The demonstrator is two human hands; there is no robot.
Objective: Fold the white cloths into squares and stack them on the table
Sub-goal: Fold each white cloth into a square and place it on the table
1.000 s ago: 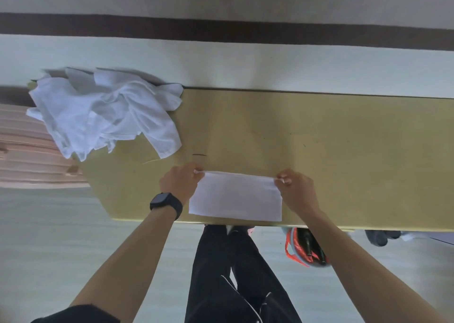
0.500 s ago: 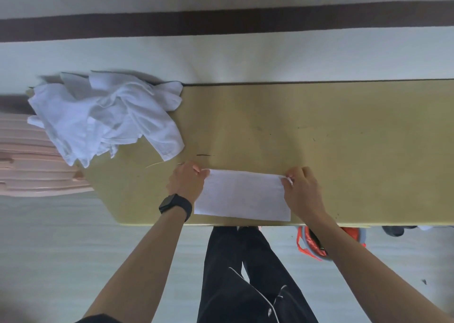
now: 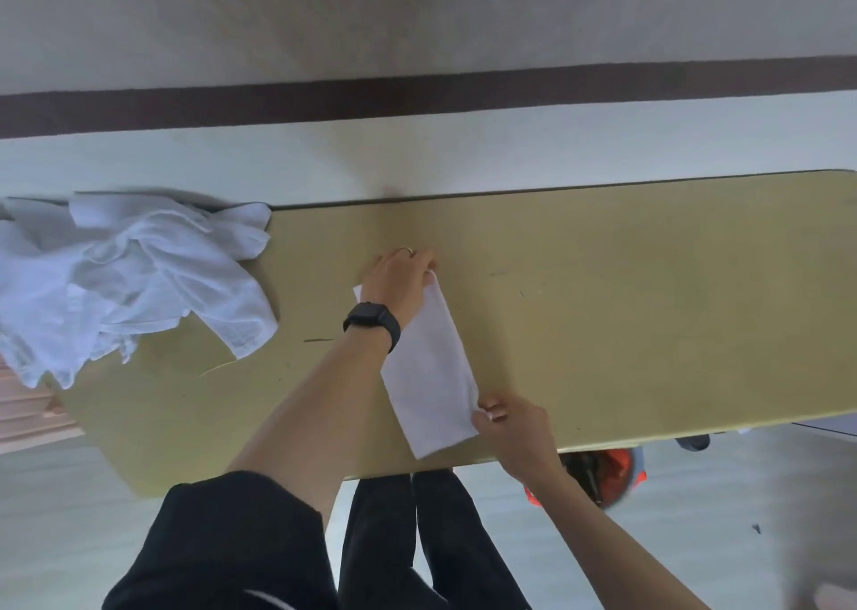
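1. One folded cloth [image 3: 431, 368], a long white strip, lies flat on the table [image 3: 626, 308] at centre frame, running slantwise from the upper middle down to the table's near edge.
2. Its far end is hidden under the left hand [image 3: 399, 280], whose fingers curl down over that end. The fingertips are out of sight, so only a small corner of cloth shows on each side of the hand.
3. The right hand [image 3: 510, 424], lower right of centre, pinches the strip's near right corner between thumb and fingers.
4. The left arm crosses over the strip's left edge and covers part of it.
5. There is one black watch [image 3: 373, 324] on the left wrist and one ring [image 3: 406, 250] on a left finger.
6. One crumpled pile of white cloths [image 3: 134, 275] sits at the table's left end, cut off by the frame's left edge. How many cloths it holds cannot be counted.
7. Below the table's near edge, an orange object [image 3: 621, 468] is half hidden and blurred.
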